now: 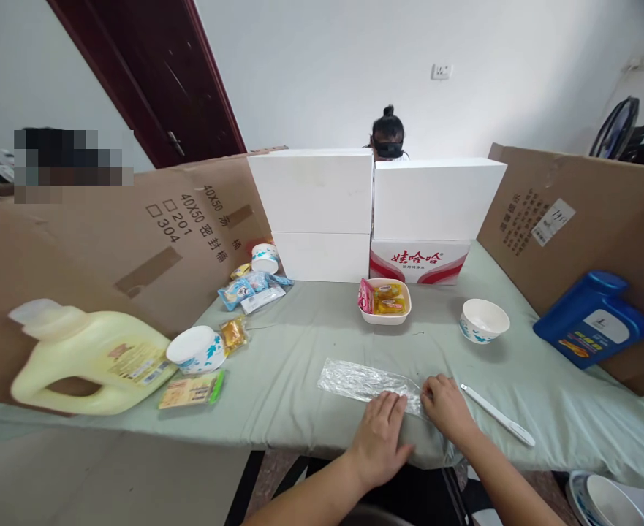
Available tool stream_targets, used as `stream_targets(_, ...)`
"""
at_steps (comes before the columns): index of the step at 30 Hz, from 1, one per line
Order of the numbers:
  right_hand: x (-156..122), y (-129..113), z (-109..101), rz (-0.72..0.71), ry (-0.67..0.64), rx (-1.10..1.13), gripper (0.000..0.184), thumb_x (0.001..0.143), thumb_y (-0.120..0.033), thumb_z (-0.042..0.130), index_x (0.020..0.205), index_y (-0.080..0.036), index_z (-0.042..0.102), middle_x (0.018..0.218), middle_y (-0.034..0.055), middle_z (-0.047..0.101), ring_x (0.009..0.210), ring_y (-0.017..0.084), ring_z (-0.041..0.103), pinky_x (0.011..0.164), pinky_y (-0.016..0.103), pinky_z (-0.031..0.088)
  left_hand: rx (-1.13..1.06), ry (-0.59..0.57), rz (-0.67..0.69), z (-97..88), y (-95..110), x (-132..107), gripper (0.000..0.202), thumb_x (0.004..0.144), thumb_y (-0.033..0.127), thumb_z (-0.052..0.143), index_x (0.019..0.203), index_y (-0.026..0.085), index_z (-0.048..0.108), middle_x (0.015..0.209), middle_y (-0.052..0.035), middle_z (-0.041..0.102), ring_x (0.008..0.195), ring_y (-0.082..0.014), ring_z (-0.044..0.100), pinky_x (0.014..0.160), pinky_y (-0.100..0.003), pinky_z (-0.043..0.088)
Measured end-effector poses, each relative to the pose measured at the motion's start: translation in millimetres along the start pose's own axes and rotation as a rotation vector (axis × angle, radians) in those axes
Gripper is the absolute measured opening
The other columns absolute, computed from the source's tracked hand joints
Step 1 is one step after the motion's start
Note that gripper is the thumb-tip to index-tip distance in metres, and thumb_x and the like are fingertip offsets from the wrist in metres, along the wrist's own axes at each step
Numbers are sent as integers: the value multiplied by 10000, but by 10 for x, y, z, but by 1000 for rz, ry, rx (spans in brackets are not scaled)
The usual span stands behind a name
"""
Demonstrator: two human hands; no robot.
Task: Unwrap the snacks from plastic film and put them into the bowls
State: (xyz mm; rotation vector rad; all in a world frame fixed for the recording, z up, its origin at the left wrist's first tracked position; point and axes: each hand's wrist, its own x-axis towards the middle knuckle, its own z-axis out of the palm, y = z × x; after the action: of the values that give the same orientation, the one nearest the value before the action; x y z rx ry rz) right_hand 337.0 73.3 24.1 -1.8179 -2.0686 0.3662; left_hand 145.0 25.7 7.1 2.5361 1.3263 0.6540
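The clear plastic bag (357, 380) lies flat on the cloth-covered table (278, 343), close to the front edge and a little right of its middle, with its long side running along that edge. My left hand (379, 432) rests on the bag's right end, palm down, fingers straight and slightly spread, so it presses and closes on nothing. My right hand (446, 409) sits just beside it at the bag's right tip, fingers curled in toward the film. I cannot tell whether they pinch the film or only touch it. I judge the bag to be almost weightless, limp and crinkly. It would slide easily on the cloth, cling to itself and flutter if I lifted it fast. It seems empty, so nothing gives it stiffness, and a one-sided pull would likely just drag it across the table. The best hold, I think, is a light pinch of thumb and forefinger at the right end or a corner there, while the flat hand pins the film down. A white plastic utensil (497, 415) lies just right of my right hand, near the front edge. An empty bowl (485, 320) stands farther back, well apart from the bag.
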Motion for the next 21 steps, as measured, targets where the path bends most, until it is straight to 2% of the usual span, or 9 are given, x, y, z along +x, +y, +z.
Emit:
stream_targets(3, -229, -122, -51, 35, -154, 220, 76, 802, -225, 458, 756, -213, 517, 706, 12, 601, 646, 157, 591, 593, 274, 481, 9, 65, 24, 89, 59, -63, 815, 761, 546, 634, 1407, 139, 350, 1293, -200, 535, 1185, -386, 500, 967, -560, 424)
stream_targets(4, -303, -160, -75, 44, -250, 364, 82, 824, -270, 460, 783, -217, 507, 679, -14, 586, 589, 138, 575, 524, 247, 462, 0, 90, 40, 102, 72, -84, 733, 782, 509, 618, 1371, 133, 396, 1235, -194, 570, 1139, -370, 530, 945, -547, 439)
stream_targets(6, -411, -204, -128, 58, -413, 648, 180, 856, -397, 467, 839, -222, 504, 657, -38, 567, 546, 127, 557, 456, 225, 434, -53, 119, 104, 97, 84, -124, 412, 851, 338, 531, 1215, 147, 523, 1060, -151, 638, 1006, -307, 587, 877, -489, 479)
stream_targets(8, -440, -202, -173, 73, -386, 748, 287, 873, -497, 446, 872, -221, 523, 698, -19, 590, 607, 142, 586, 496, 242, 463, -132, 130, 180, 57, 87, -161, 225, 858, 190, 443, 1033, 164, 582, 893, -110, 652, 875, -253, 600, 794, -423, 502)
stream_targets(11, -368, -152, -184, -17, -135, 576, 299, 916, -431, 389, 965, -220, 595, 913, 57, 664, 867, 191, 625, 744, 328, 516, -216, 132, 227, -46, 95, -212, 187, 859, 157, 415, 949, 173, 578, 789, -88, 640, 779, -225, 592, 714, -370, 498)
stream_targets(12, -337, -141, -169, -107, -97, 486, 294, 925, -366, 375, 1020, -228, 616, 1011, 71, 667, 972, 205, 604, 845, 361, 494, -239, 126, 219, -89, 99, -222, 181, 870, 163, 411, 949, 175, 574, 774, -83, 638, 756, -216, 593, 700, -355, 494)
stream_targets(14, -293, -139, -115, -318, -129, 307, 325, 906, -246, 384, 1112, -250, 635, 1172, 68, 640, 1127, 228, 531, 979, 414, 420, -294, 99, 175, -183, 98, -209, 181, 907, 192, 388, 933, 183, 567, 748, -65, 635, 702, -191, 596, 664, -317, 480)
stream_targets(17, -301, -170, 8, -463, -187, 93, 362, 836, -177, 467, 1148, -238, 642, 1270, 69, 595, 1207, 268, 456, 1012, 459, 377, -380, 48, 55, -330, 36, -60, 253, 956, 262, 351, 868, 188, 576, 714, -33, 624, 646, -157, 587, 621, -271, 458)
stream_targets(21, -359, -183, 149, -446, -131, 1, 316, 778, -131, 498, 1034, -205, 668, 1171, 85, 628, 1214, 273, 432, 995, 456, 366, -365, 43, -105, -429, -194, 349, 209, 913, 247, 475, 769, 183, 613, 781, -25, 619, 766, -159, 588, 716, -266, 466)
